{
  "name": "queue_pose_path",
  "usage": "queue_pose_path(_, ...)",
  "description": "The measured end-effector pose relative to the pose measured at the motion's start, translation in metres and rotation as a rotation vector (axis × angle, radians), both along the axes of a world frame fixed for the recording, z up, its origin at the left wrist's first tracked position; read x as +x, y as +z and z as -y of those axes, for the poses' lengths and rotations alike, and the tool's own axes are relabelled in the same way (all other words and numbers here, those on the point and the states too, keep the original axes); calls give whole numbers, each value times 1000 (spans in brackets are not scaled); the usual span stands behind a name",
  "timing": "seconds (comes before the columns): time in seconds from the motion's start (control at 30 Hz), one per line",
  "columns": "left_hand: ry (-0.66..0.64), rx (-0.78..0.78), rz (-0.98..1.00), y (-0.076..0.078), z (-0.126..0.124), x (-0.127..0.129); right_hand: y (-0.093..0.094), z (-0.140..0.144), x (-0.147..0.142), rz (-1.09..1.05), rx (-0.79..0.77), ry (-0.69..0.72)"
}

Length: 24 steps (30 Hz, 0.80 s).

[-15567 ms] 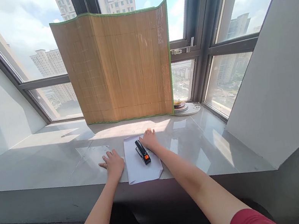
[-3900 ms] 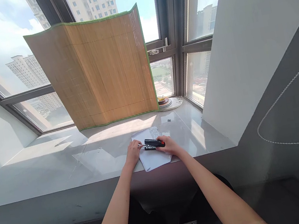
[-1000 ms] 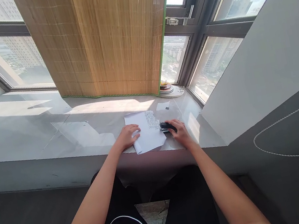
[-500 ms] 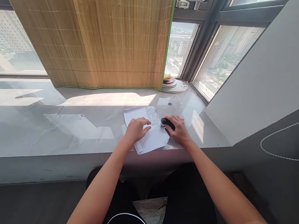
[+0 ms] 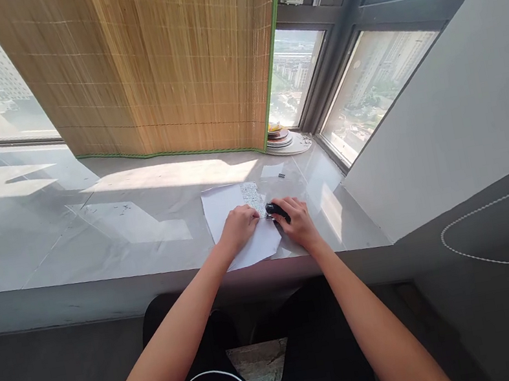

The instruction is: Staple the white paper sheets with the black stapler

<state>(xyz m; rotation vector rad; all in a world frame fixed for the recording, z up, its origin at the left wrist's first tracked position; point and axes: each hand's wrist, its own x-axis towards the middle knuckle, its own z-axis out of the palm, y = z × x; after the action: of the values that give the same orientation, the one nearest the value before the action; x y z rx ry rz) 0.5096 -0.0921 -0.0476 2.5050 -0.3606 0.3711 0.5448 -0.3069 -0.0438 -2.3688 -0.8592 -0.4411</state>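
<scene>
One sheet of paper lies at the desk's near edge. The left hand presses flat on it; the right hand is closed around one black stapler at the sheet's right edge. Bare desk stretches leftward.

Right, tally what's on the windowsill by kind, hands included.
Hands: 2, the left hand on the paper, the right hand on the stapler
White paper sheets: 1 stack, sheet count unclear
Black stapler: 1
Bamboo mat: 1, upright against the window
Stack of plates: 1
Total: 6
</scene>
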Motion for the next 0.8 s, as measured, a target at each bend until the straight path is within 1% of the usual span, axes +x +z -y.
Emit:
queue_pose_path(0.17,38,118,-4,2,5,-2,0,0,-1,-8,2,-6)
queue_pose_path(0.3,49,135,-4,4,7,-2,-1,1,-1,-8,27,-21)
queue_pose_path(0.37,24,125,11,5,6,-4,-2,2,0,1,58,-61)
queue_pose_path(0.43,-28,90,38,7,5,-7,-4,5,0,2,99,-88)
queue_pose_path(0.53,-91,61,58,10,5,-12,-4,10,0,-15,143,-79)
queue_pose_path(0.7,-91,137,41,10,7,-15,-1,14,-3,-19,146,-34)
queue_pose_path(0.8,-83,152,40,9,7,-14,0,15,-7,6,110,-48)
